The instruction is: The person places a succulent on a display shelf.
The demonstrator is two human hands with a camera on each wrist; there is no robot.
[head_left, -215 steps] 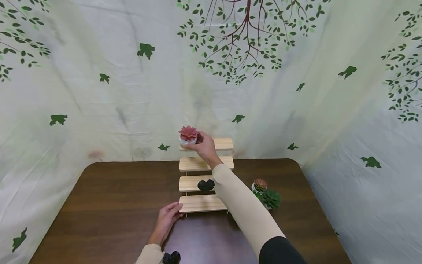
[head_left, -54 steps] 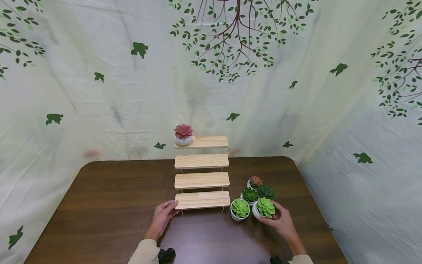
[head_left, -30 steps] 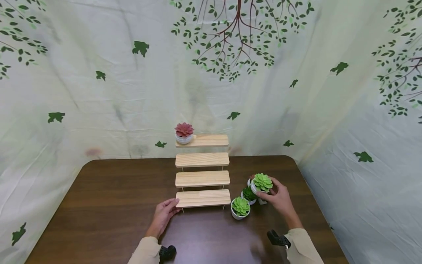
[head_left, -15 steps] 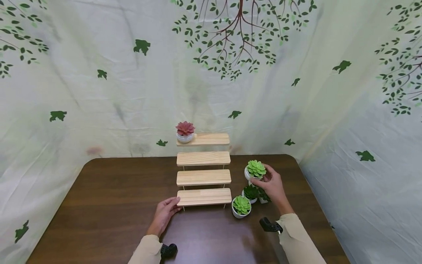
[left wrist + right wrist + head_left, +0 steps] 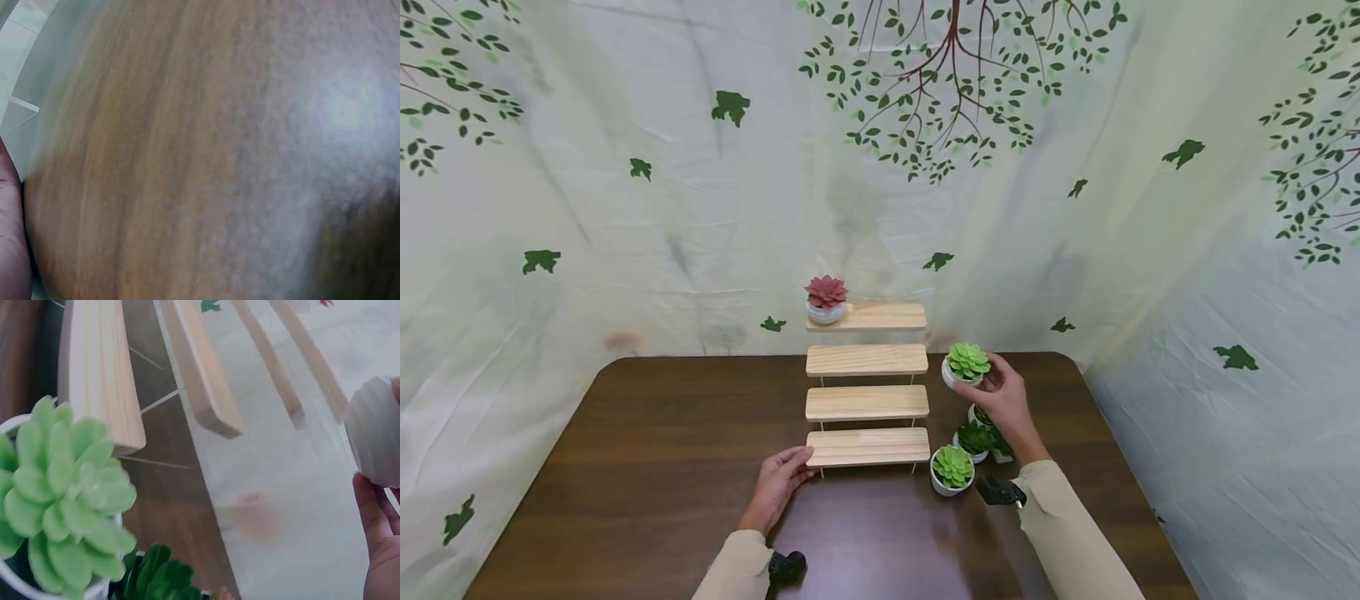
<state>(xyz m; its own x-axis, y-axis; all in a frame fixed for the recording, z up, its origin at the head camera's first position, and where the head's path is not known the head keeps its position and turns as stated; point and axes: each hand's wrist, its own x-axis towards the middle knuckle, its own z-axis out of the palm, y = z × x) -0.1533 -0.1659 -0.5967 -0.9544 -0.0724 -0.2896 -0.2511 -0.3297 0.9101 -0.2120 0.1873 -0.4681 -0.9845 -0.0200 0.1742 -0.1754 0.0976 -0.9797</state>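
My right hand [image 5: 1004, 405] holds a potted light green succulent [image 5: 967, 363] by its white pot, raised to the right of the upper shelves. In the right wrist view the ribbed white pot [image 5: 375, 434] sits between thumb and fingers. A four-step wooden plant stand [image 5: 868, 448] stands mid-table. At the left end of its lowest board, my left hand [image 5: 775, 490] pinches the corner. A pink-red potted succulent [image 5: 826, 293] occupies the left end of the top board. The left wrist view catches mostly tabletop and a sliver of the hand.
Right of the stand, a second light green succulent [image 5: 952, 468] stands in front of darker green ones [image 5: 974, 437], partly hidden by my right hand and forearm. Behind the brown table [image 5: 662, 450] hangs a pale curtain [image 5: 625, 217] with leaf prints.
My right hand has lifted the light green succulent off the right-hand group and carried it up and leftward towards the stand. Earlier, it placed the pink-red one on top. The left hand stays put.
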